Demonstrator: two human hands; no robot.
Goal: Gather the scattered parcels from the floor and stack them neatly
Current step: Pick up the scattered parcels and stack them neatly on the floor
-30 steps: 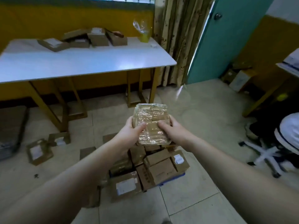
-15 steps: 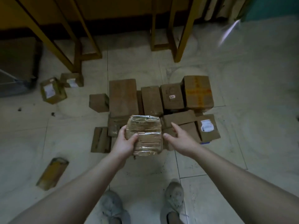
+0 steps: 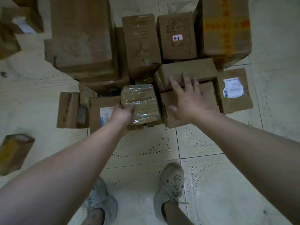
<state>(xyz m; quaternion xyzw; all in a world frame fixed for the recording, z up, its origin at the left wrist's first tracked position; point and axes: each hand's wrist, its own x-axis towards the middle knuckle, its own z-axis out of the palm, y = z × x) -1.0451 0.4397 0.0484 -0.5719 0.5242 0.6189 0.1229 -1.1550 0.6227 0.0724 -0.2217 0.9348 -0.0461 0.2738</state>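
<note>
Brown rectangular parcel [image 3: 140, 101] wrapped in clear tape, low over the pile of cardboard boxes [image 3: 84, 38] on the tiled floor [image 3: 211, 176].
My left hand [image 3: 121, 114] has its fingers [image 3: 130, 109] clamped on the parcel's near corner; just right of that parcel my right hand [image 3: 190, 101] is spread, fingers apart, above a plain cardboard box [image 3: 191, 70].

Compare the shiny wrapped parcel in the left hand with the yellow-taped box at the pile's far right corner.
The wrapped parcel is covered in glossy clear film; the yellow-taped box is bare cardboard crossed by yellow tape. The left hand grips the wrapped parcel, while nothing touches the yellow-taped box. The wrapped parcel looks much smaller than the yellow-taped box. Both are brown and rectangular.
</note>
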